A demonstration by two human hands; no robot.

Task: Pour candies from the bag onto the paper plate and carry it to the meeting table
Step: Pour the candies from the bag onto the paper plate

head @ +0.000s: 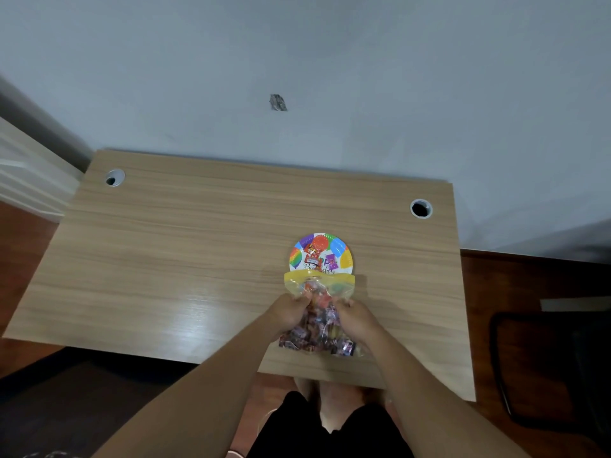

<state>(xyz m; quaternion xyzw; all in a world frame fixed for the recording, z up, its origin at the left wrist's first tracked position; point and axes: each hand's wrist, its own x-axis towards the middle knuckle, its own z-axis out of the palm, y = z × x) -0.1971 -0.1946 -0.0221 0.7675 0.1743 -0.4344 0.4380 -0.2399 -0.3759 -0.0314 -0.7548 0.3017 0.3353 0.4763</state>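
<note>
A colourful birthday paper plate [334,247] lies on the wooden desk [198,246], right of centre. A few red-wrapped candies [312,252] rest on its left half. A clear candy bag [319,328] with a yellow top edge lies tipped toward the plate, and its open mouth overlaps the plate's near rim. Many wrapped candies fill the bag. My left hand [288,314] grips the bag's left side near the mouth. On the bag's right side my right hand [355,317] holds it the same way.
Two round cable holes pierce the desk, one at the far left [114,177] and one at the far right [421,208]. A pale wall stands right behind the desk. A dark chair [549,368] sits to the right on the reddish wooden floor.
</note>
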